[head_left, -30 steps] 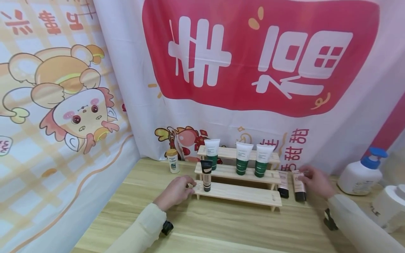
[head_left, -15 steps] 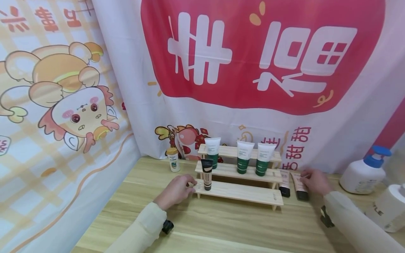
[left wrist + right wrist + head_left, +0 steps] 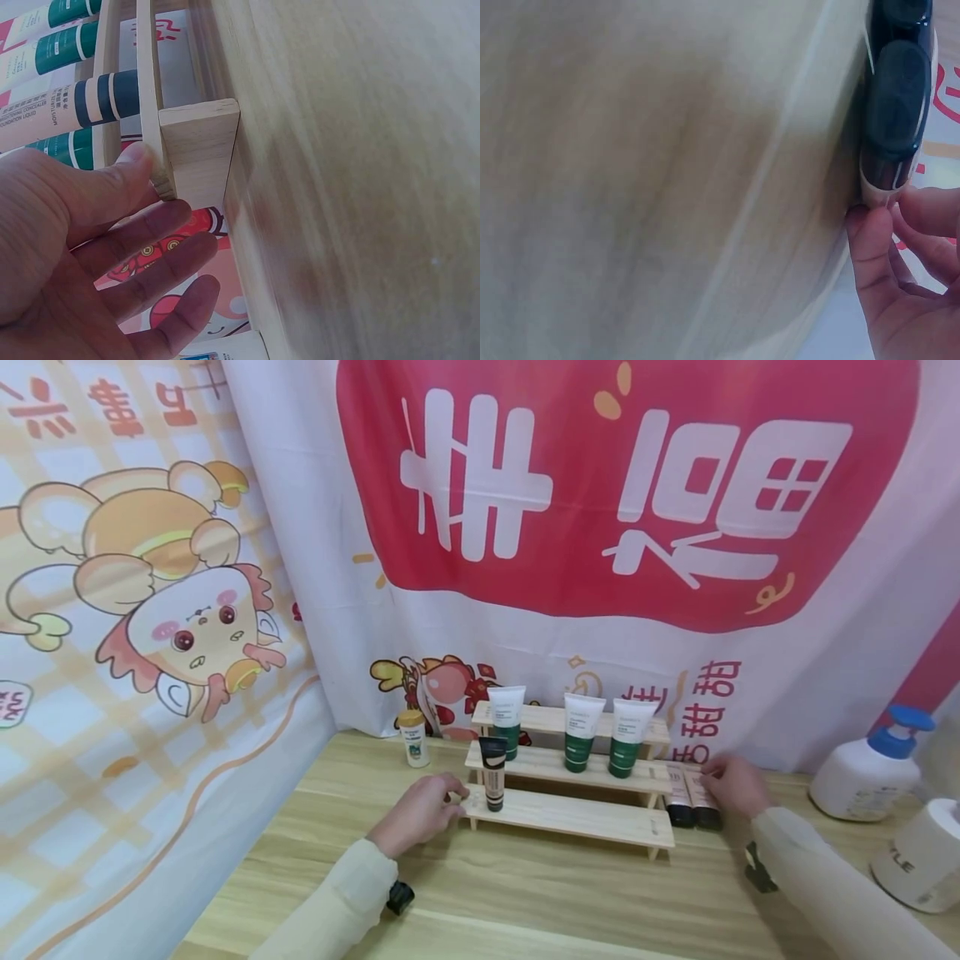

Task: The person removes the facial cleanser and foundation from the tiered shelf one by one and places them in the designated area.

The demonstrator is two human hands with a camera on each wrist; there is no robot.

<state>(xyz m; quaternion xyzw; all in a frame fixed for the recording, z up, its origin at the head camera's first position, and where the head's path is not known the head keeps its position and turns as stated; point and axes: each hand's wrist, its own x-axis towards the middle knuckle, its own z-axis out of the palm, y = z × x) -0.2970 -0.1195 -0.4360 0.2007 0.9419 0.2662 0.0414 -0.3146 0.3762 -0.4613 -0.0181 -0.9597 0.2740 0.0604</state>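
Observation:
My left hand (image 3: 418, 814) pinches the left end of the lowest tier of a stepped wooden display rack (image 3: 592, 823), its thumb on top in the left wrist view. The other fingers spread loosely below. A dark-capped foundation tube (image 3: 493, 775) stands upright on that tier. Several white-and-green tubes (image 3: 579, 733) stand on the middle tier. My right hand (image 3: 738, 787) holds the side of a pink BB cream tube (image 3: 701, 795) with thumb and fingers. This tube lies against a second pink tube (image 3: 677, 793), both black caps toward me, right beside the rack.
A small white bottle with a gold cap (image 3: 413, 739) stands left of the rack. To the right are a white pump bottle with a blue top (image 3: 866, 772) and a white cylindrical container (image 3: 918, 856). A printed cloth (image 3: 525, 602) hangs close behind the rack.
My right hand has slid the BB cream tube left along the table, closing the gap to the other pink tube. My left hand has stayed on the rack's end.

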